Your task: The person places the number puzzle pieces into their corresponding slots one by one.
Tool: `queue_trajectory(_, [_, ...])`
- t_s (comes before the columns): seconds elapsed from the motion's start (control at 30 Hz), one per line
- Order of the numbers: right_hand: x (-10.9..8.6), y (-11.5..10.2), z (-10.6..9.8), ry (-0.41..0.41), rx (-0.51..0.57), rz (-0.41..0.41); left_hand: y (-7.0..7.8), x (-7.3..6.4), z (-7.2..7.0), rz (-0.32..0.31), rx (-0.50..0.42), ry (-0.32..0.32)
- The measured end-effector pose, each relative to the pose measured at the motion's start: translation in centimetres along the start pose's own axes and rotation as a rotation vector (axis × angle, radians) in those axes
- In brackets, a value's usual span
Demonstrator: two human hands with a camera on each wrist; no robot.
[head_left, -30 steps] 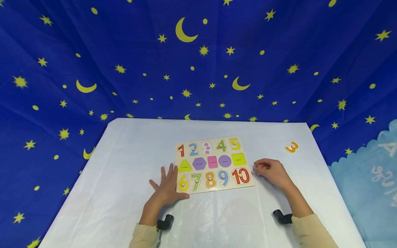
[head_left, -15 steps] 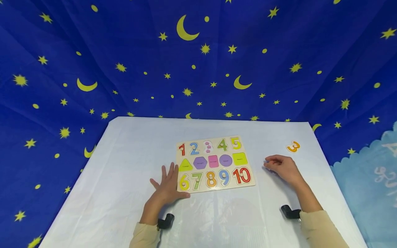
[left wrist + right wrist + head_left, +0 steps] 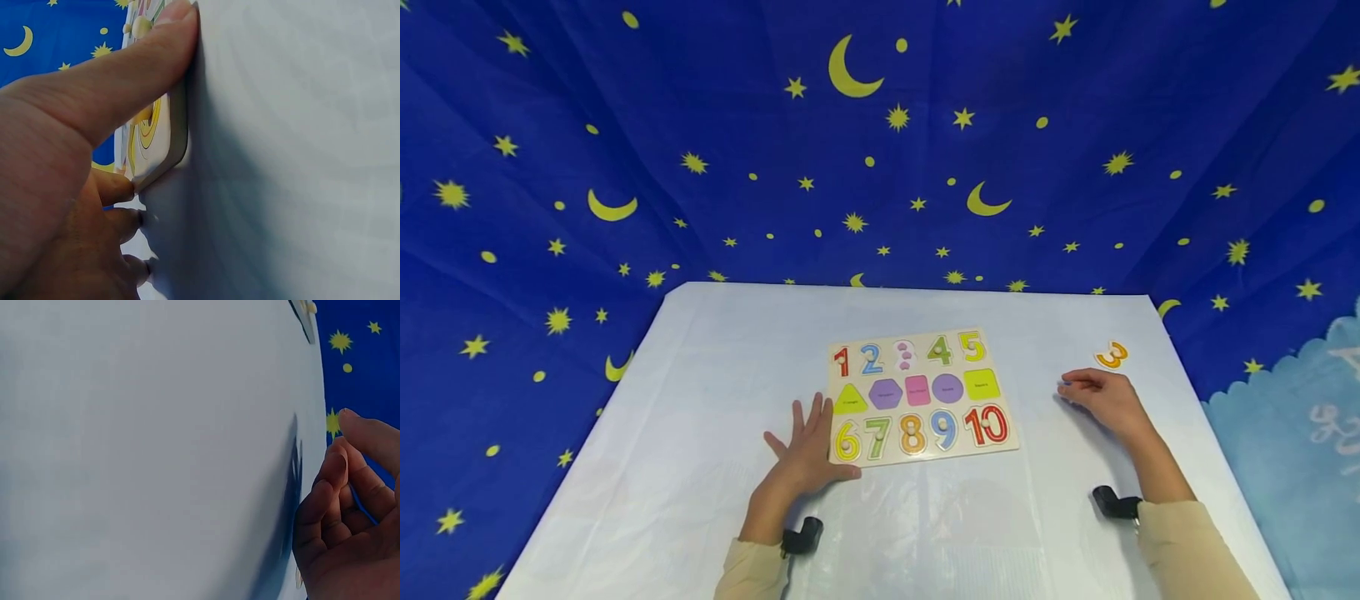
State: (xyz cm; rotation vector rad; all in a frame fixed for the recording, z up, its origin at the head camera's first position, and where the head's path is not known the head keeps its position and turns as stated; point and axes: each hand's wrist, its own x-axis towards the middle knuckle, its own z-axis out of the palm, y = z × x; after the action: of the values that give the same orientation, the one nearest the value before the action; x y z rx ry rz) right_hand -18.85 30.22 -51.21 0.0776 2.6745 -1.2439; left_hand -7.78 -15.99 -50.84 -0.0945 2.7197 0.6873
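A wooden number puzzle board (image 3: 887, 454) lies on the white table, with knobbed numerals in its slots and coloured shapes printed along the middle row. The slot for three (image 3: 903, 356) shows pink printed marks and no piece. My left hand (image 3: 805, 457) rests at the board's lower left corner, fingers spread, thumb along the front edge; the left wrist view shows the thumb (image 3: 125, 81) over that edge. Right of the board, my right hand (image 3: 1108, 402) hovers with loosely bent fingers and holds nothing. Just beyond it lies an orange number 3 piece (image 3: 1112, 355) with a knob.
The white-covered table (image 3: 715, 333) reaches back to a blue star-and-moon cloth (image 3: 760, 125). A light blue cloth (image 3: 1300, 442) hangs on the right. Black wrist cameras (image 3: 802, 536) sit at both wrists.
My right hand has moved to the right, away from the board and closer to the orange 3 piece. The left hand stays at the board's corner.
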Motion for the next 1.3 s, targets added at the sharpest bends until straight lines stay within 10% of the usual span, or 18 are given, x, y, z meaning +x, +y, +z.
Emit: queue_trajectory(1.3, [2.4,3.2,-3.1,0.176,0.118,0.151,0.0,-0.3,0.1,0.02,-0.013,0.02])
